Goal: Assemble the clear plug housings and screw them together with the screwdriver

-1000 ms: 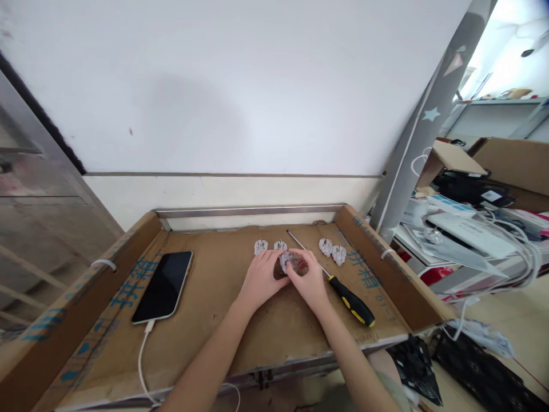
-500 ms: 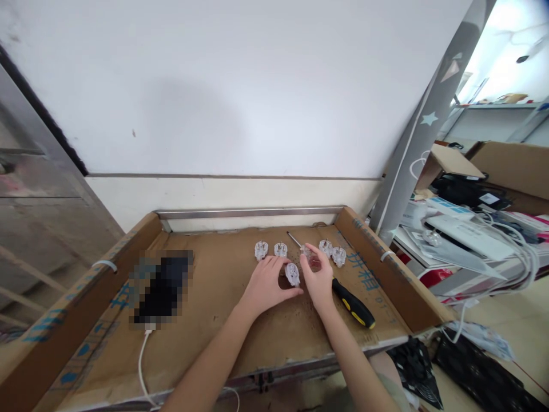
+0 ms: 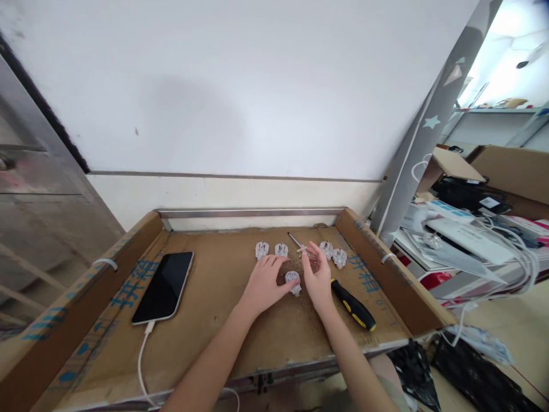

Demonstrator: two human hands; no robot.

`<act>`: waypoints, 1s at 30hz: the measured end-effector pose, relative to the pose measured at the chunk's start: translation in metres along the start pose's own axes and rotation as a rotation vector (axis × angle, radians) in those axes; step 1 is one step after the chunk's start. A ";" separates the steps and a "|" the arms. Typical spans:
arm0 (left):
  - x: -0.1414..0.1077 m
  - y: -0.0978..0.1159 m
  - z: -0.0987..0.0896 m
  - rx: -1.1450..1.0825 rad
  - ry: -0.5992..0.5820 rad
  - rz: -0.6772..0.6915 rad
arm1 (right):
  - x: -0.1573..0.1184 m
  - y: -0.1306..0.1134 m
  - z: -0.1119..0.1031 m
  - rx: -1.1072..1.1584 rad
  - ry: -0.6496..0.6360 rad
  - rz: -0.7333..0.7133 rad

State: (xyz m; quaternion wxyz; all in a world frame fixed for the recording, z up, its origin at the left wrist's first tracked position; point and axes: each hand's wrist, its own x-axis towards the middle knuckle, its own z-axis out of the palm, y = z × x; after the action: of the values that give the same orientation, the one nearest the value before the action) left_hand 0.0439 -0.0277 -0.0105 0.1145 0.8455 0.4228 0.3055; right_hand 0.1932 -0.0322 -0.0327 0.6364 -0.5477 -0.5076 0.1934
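On the desk, a clear plug piece now lies let go, freeing the open left hand, though I can't tell whether the right hand grips anything.

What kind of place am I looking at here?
Probably a small workshop: a screwdriver and several clear plug-like pieces lie on a cardboard-lined worktop, with looped white cables off to the right.

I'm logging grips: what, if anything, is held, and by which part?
Left hand: thumb at the clear plug piece, hold unclear. Right hand: any hold can't be told.
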 end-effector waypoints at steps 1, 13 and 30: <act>0.000 0.000 0.000 0.009 0.020 -0.011 | 0.000 0.001 0.000 0.007 -0.004 0.003; 0.001 -0.003 0.000 0.008 0.085 -0.003 | 0.001 0.004 0.000 0.054 -0.076 -0.056; 0.004 -0.003 -0.002 0.079 0.168 -0.118 | -0.005 -0.006 0.003 0.019 -0.273 -0.064</act>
State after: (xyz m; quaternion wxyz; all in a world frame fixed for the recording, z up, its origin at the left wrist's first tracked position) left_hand 0.0427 -0.0224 -0.0089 0.0632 0.7944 0.4916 0.3511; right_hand 0.1871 -0.0364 -0.0298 0.5725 -0.4938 -0.6046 0.2504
